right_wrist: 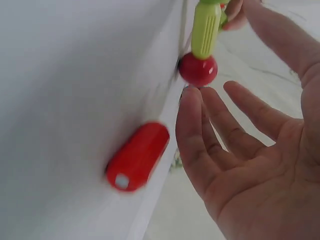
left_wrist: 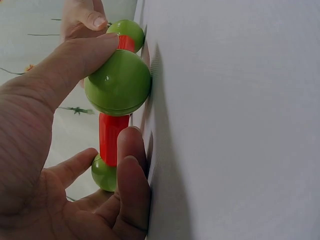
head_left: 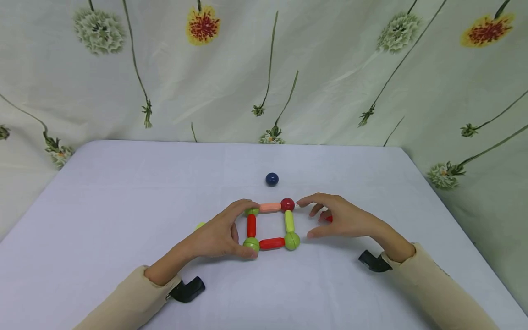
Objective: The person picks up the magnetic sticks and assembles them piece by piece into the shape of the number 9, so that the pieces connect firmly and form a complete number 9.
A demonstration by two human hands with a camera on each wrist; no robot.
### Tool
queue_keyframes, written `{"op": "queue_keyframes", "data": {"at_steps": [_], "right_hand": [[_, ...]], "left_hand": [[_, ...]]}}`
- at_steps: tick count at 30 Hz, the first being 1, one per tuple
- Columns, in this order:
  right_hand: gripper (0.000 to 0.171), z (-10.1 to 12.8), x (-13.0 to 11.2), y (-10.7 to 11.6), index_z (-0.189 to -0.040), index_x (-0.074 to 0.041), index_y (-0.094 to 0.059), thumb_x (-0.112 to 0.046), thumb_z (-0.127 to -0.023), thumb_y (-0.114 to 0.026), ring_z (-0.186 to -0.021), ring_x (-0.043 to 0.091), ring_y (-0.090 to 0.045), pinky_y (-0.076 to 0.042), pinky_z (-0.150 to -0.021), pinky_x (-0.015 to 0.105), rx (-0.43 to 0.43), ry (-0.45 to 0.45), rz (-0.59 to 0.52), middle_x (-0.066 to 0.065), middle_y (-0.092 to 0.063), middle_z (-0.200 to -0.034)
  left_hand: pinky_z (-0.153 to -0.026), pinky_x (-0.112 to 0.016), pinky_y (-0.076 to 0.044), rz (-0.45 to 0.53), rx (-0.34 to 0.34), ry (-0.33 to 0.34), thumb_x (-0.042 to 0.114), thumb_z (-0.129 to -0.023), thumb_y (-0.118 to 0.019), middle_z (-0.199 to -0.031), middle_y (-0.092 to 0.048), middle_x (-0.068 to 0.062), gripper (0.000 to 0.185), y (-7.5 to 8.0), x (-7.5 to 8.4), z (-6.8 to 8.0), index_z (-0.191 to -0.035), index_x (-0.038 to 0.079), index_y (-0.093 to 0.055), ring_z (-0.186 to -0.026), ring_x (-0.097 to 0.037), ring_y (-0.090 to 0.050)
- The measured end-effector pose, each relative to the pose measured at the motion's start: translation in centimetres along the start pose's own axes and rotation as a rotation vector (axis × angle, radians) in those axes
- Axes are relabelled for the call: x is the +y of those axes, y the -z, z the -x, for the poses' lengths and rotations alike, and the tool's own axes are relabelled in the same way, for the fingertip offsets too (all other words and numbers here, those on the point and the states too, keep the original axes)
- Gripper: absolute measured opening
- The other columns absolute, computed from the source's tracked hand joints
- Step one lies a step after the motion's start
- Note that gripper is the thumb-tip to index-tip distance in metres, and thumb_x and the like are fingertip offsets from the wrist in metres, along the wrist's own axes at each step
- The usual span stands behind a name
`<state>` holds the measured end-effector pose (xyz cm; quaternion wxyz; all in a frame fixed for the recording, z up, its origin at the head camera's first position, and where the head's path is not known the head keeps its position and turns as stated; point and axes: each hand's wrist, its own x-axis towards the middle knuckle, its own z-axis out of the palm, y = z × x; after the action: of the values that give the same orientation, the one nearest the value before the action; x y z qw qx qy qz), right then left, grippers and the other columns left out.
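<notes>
A four-sided frame of coloured rods and balls lies flat on the table. Its near side is a red rod point(head_left: 272, 244), its far side a salmon rod point(head_left: 270, 207), its right side a yellow-green rod point(head_left: 289, 222), its left side another red rod point(head_left: 251, 226). Green balls form three corners; a red ball point(head_left: 287, 204) forms the far right one. My left hand point(head_left: 216, 233) holds the left side, thumb at the near green ball point(left_wrist: 118, 82), a finger at the far one. Just right of the frame, my right hand point(head_left: 346, 217) hovers with fingers spread, holding nothing.
A loose red rod point(right_wrist: 139, 156) lies beside my right hand, mostly hidden by it in the head view. Beyond the frame sits a dark blue ball point(head_left: 272, 179). A yellow-green piece point(head_left: 200, 225) shows partly behind my left hand.
</notes>
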<state>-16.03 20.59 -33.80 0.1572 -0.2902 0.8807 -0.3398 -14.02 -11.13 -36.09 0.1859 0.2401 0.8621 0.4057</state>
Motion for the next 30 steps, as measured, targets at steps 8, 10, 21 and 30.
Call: {"op": "queue_keyframes", "data": {"at_steps": [8, 10, 21, 30], "right_hand": [[0.037, 2.1, 1.6, 1.6, -0.115, -0.020, -0.062, -0.020, -0.080, -0.075, -0.096, 0.015, -0.058, -0.052, -0.086, 0.037, 0.071, -0.012, 0.121, -0.004, -0.062, -0.113], [0.033, 2.5, 2.0, 1.7, -0.113, -0.020, -0.063, -0.015, -0.082, -0.072, -0.097, 0.015, -0.058, -0.052, -0.087, 0.038, 0.067, -0.002, 0.114, -0.004, -0.062, -0.113], [0.039, 3.4, 3.0, 1.4, -0.124, -0.023, -0.059, -0.006, -0.089, -0.061, -0.103, 0.015, -0.055, -0.051, -0.085, 0.031, 0.027, -0.034, 0.153, -0.002, -0.058, -0.116], [0.040, 3.3, 3.0, 1.1, -0.124, -0.020, -0.057, -0.004, -0.087, -0.061, -0.093, 0.014, -0.059, -0.052, -0.081, 0.025, 0.035, -0.022, 0.179, -0.002, -0.059, -0.111]], "left_hand": [[-0.058, -0.027, -0.051, -0.008, -0.001, 0.007, 0.039, -0.064, -0.085, -0.138, -0.034, 0.008, 0.090, 0.0, 0.1, 0.1, -0.138, 0.031, -0.034, -0.062, -0.014, -0.057], [-0.058, -0.027, -0.051, -0.010, -0.001, 0.007, 0.038, -0.064, -0.085, -0.137, -0.034, 0.008, 0.090, 0.0, 0.1, 0.1, -0.138, 0.031, -0.034, -0.062, -0.014, -0.057], [-0.058, -0.026, -0.051, -0.004, -0.003, -0.003, 0.039, -0.063, -0.085, -0.138, -0.033, 0.009, 0.091, 0.0, 0.0, 0.1, -0.138, 0.031, -0.035, -0.062, -0.014, -0.057], [-0.058, -0.027, -0.051, -0.007, -0.002, -0.005, 0.040, -0.064, -0.085, -0.137, -0.034, 0.008, 0.090, 0.0, 0.1, 0.1, -0.138, 0.030, -0.035, -0.062, -0.014, -0.057]]}}
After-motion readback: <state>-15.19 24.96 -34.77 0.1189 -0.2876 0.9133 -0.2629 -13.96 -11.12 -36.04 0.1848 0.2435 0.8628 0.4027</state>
